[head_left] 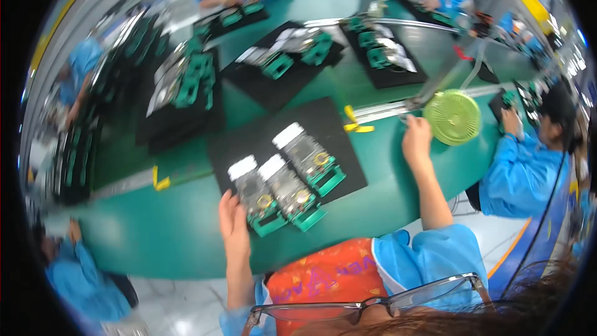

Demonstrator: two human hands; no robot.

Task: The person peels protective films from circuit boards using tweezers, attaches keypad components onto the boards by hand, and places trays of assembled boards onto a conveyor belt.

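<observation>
My left hand (232,221), fingers stretched out, is at the left edge of a black mat (233,143), beside the leftmost of three electronic assemblies. That left assembly (251,191), the middle assembly (285,188) and the right assembly (306,157) lie slanted on the mat. Each has a white far end, a clear-grey body with a gold ring, and a green plastic frame at the near end. Farther right, my right hand (417,140) is closed by the metal rail, left of a green round basket-like fan cover (452,117). Whatever its fingers pinch is too small to make out.
Beyond the rail, more black mats carry similar assemblies (314,46). A metal arm (444,78) slants over the rail beside the fan cover. Yellow tape (357,121) marks the green table (155,236). Co-workers in blue sit at both sides (522,174) and across.
</observation>
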